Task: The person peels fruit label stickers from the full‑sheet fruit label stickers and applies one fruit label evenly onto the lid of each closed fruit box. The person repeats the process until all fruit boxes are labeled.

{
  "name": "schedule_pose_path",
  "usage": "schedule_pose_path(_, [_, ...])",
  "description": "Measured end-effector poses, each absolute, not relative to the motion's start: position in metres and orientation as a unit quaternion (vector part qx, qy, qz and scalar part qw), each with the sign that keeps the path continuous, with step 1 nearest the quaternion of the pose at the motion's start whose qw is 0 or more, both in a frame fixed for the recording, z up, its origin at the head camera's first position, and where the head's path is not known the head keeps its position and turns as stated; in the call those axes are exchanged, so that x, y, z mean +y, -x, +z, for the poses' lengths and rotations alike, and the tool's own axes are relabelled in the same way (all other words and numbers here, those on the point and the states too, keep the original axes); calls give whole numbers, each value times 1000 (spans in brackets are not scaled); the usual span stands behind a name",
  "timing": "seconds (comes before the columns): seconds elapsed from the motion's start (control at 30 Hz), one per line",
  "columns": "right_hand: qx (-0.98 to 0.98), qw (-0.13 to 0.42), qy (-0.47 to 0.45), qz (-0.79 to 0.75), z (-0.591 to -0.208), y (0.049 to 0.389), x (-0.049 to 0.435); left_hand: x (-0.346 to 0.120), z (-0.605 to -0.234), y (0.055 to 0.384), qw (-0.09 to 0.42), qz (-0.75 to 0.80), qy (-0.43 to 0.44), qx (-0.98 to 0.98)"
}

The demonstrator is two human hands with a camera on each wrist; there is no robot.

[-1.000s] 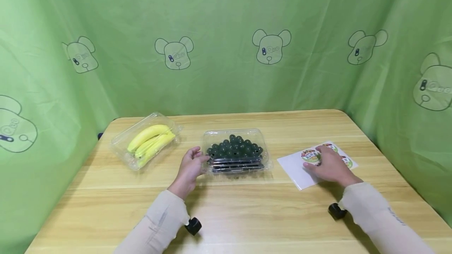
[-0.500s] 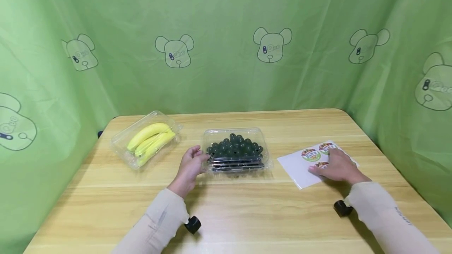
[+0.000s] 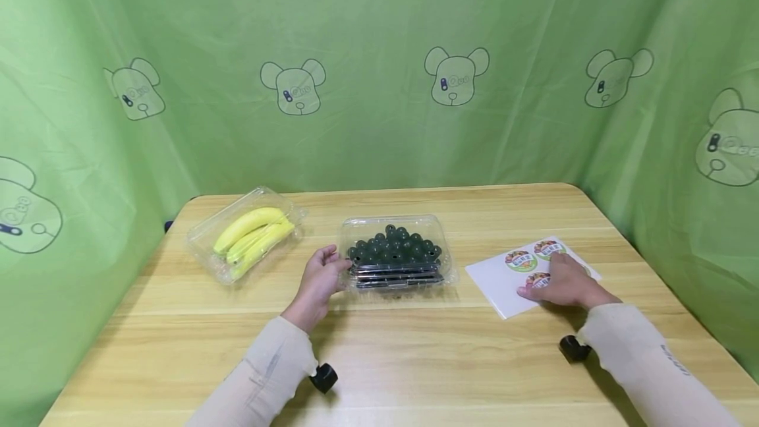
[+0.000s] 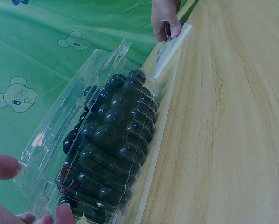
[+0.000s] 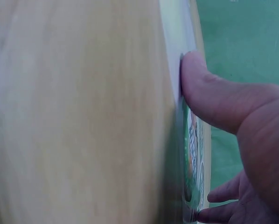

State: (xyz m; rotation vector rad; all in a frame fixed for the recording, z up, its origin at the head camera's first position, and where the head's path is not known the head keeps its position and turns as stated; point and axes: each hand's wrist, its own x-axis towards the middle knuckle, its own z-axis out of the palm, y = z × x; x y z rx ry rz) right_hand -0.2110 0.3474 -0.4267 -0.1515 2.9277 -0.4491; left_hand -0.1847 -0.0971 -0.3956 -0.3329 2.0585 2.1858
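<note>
A clear plastic clamshell box point(image 3: 439, 226) of dark green grapes point(image 3: 394, 249) stands at the table's middle. My left hand point(image 3: 319, 282) is at its left end, relaxed fingers touching the plastic; the left wrist view shows fingertips point(image 4: 3, 165) against the lid corner. On the right lies a white sheet point(image 3: 495, 282) with round fruit-print stickers point(image 3: 520, 260). Over its right part is my right hand point(image 3: 566, 280), covering some stickers. The right wrist view shows its thumb point(image 5: 214, 93) laid on the sheet, apart from the other fingers. No lifted sticker is visible.
A second clear box point(image 3: 204, 242) with yellow bananas point(image 3: 253, 236) stands angled at the back left of the wooden table point(image 3: 415, 361). Green curtains point(image 3: 379, 143) with bear prints hang behind and at both sides.
My right hand has moved right across the sheet, baring stickers it covered before; over the last half second it has hardly moved. My left hand and both boxes stay in place.
</note>
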Motion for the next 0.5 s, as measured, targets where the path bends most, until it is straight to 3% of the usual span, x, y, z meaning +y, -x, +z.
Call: schedule_pose_path(0.5, [981, 69, 58, -172, -430, 209, 344, -97, -396, 184, 60, 722, 113, 679])
